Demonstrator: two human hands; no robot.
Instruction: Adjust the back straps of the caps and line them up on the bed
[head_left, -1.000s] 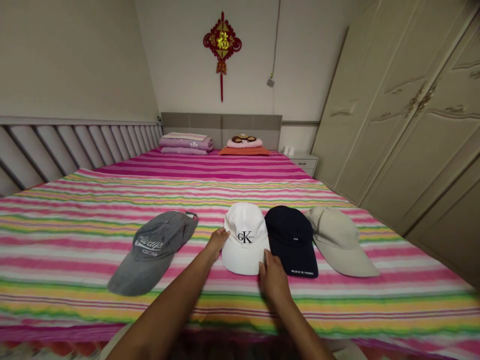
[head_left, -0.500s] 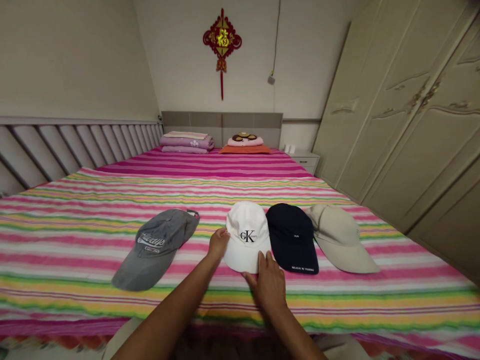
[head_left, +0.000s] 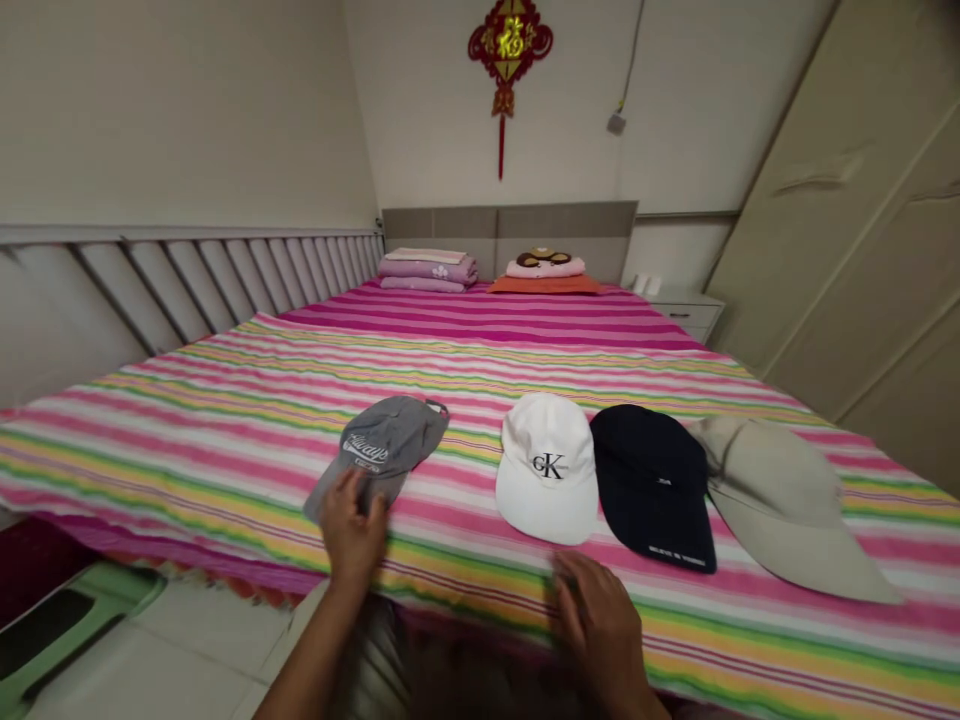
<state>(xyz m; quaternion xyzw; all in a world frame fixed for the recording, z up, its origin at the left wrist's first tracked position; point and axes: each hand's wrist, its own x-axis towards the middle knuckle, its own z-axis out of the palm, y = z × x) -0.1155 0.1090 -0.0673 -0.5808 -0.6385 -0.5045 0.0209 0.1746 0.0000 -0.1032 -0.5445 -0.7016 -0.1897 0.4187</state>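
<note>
Four baseball caps would exceed a pair of hands; several lie on the striped bedspread [head_left: 247, 400]. My left hand [head_left: 354, 535] is at the brim of a grey cap [head_left: 405, 440] with white "Always" lettering, fingers over the brim and thumb apart; firm contact is hard to judge. Just in front of a white cap [head_left: 546, 505] with black "CK"-like letters, my right hand [head_left: 604, 620] holds nothing, its fingers loosely stretched. Right of the white cap is a black cap [head_left: 645, 470], then a beige cap [head_left: 787, 480] beside it.
Folded purple bedding [head_left: 427, 272] and a pink and orange pile [head_left: 544, 275] sit by the headboard [head_left: 562, 225]. A slatted rail [head_left: 225, 270] runs along the left. A wardrobe [head_left: 847, 250] stands at right, and a green stool [head_left: 82, 620] at lower left.
My left hand has left the white cap and moved left to the grey cap's brim. My right hand has drawn back from the white cap's brim. The view has turned left.
</note>
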